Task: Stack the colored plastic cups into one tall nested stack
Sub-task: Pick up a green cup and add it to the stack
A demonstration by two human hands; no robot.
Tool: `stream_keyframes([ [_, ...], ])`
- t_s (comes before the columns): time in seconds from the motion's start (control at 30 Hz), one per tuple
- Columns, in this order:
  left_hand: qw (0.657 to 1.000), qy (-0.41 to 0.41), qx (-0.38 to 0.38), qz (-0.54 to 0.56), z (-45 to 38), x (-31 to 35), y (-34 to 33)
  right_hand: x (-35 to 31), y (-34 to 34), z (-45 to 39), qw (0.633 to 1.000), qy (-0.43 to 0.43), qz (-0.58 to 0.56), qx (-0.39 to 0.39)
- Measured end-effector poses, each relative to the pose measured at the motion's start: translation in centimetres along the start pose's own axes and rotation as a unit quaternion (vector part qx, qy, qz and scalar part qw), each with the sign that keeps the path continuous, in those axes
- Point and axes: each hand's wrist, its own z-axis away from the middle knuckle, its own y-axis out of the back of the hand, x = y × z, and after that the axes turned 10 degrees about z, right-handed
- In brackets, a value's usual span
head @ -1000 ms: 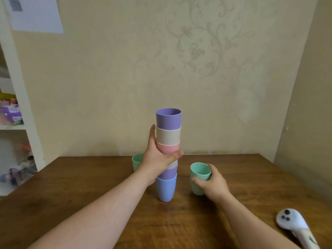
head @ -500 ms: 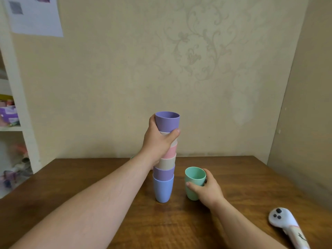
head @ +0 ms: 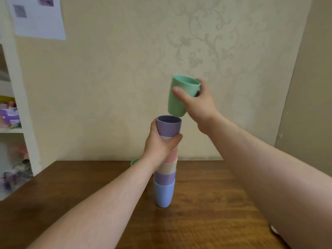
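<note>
two grips hold: the left hand (head: pixel 159 147) clenches the upper stack (head: pixel 166 169) standing on the table (head: pixel 206 203); the right hand (head: pixel 198 103) grasps a green cup (head: pixel 179 97), tilted, just above the purple top cup (head: pixel 168 127).

**A papered corner with a dark wood tabletop**

The far wall (head: pixel 125 78) carries pale beige wallpaper with a faint scrolling floral pattern, strongest toward the right. A plainer side wall (head: pixel 312 87) meets it at the right corner. A white paper sheet (head: pixel 38 17) hangs at upper left. Below it, a white shelving unit (head: pixel 19 108) holds blurred, colourful clutter. The brown, grained wooden tabletop (head: pixel 206 203) fills the near ground under soft, even light.
</note>
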Motion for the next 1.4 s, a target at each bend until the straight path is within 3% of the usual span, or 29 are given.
stream_keyframes([
  [0.13,1.000,-0.010,0.005,-0.001,-0.3,-0.2,-0.1,3.2,-2.8,1.2,0.994,-0.036,0.046,-0.090],
  [0.37,0.999,0.029,-0.019,0.006,2.4,-4.3,0.2,8.4,-4.5,4.3,0.996,-0.058,0.012,-0.069],
  [0.5,0.995,0.028,-0.037,-0.086,5.8,-7.9,1.9,13.4,-4.9,8.1,0.987,-0.085,0.048,-0.126],
  [0.57,0.995,0.059,-0.034,-0.074,6.5,-9.2,2.5,15.9,-4.9,9.9,0.980,-0.110,0.053,-0.155],
  [0.83,0.981,0.118,-0.103,-0.114,8.5,-11.2,4.5,21.0,-4.8,13.0,0.958,-0.180,0.038,-0.218],
  [0.97,0.959,0.148,-0.193,-0.143,8.3,-11.9,6.5,22.5,-5.5,13.4,0.958,-0.195,0.054,-0.206],
  [1.1,0.930,0.076,-0.245,-0.263,5.7,-10.8,8.6,22.5,-5.7,13.2,0.961,-0.185,0.083,-0.188],
  [1.3,0.882,-0.126,-0.105,-0.443,-1.0,-7.3,10.2,22.9,-6.2,12.1,0.964,-0.187,0.099,-0.160],
  [1.4,0.856,-0.082,-0.103,-0.500,-2.1,-7.3,10.3,23.0,-6.5,11.6,0.963,-0.189,0.093,-0.165],
])
